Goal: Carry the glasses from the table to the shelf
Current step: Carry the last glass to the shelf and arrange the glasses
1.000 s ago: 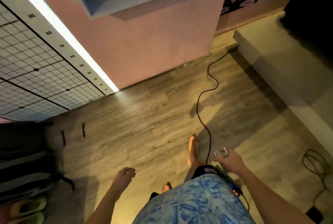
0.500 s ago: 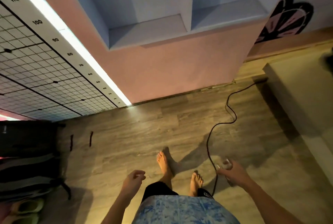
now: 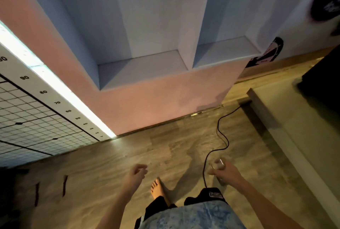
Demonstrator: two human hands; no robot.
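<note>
My right hand [image 3: 225, 172] is at the lower right, closed around a small clear glass [image 3: 219, 164] whose rim shows above the fingers. My left hand [image 3: 137, 172] hangs lower middle with loosely curled fingers and nothing in it. Ahead stands the shelf [image 3: 147, 66], a pale blue recess in a pink wall, split by a divider into a left compartment and a right compartment [image 3: 226, 50]. Both compartment floors look bare. The table is out of view.
A black cable [image 3: 223, 136] snakes across the wooden floor just left of my right hand. A low grey platform [image 3: 294, 127] runs along the right. A white grid board [image 3: 27, 127] with a bright light strip leans at the left.
The view has tilted up and drawn closer to the wall, so the shelf compartments show larger. Both hands stay low, the right still holding the glass.
</note>
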